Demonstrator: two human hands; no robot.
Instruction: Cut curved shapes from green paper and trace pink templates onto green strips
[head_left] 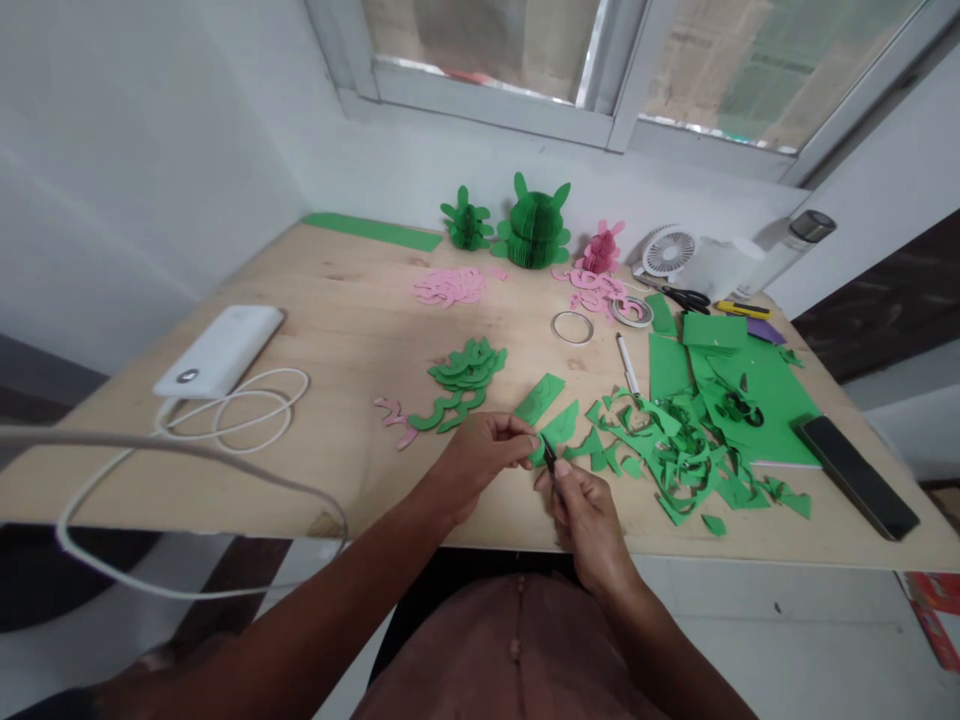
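My left hand (484, 452) pinches a small piece of green paper (538, 455) near the table's front edge. In my right hand (589, 510) is a dark pair of scissors (551, 458), its blades up against that paper; its handles are mostly hidden by my fingers. Just beyond my hands lie a green paper strip (540, 398) and a pointed green offcut (561, 424). Left of them sits a pile of curved green cutouts (469, 366), with a pink cutout (395, 420) beside it. Green scraps (682, 455) are heaped to the right.
A white power bank (221, 350) with a cable lies left. Green (534, 230) and pink (600, 248) paper figures stand at the back by a small fan (667, 252) and a bottle (791, 250). Right are green sheets (772, 400), a phone (859, 478), a pen (627, 362) and tape (631, 312).
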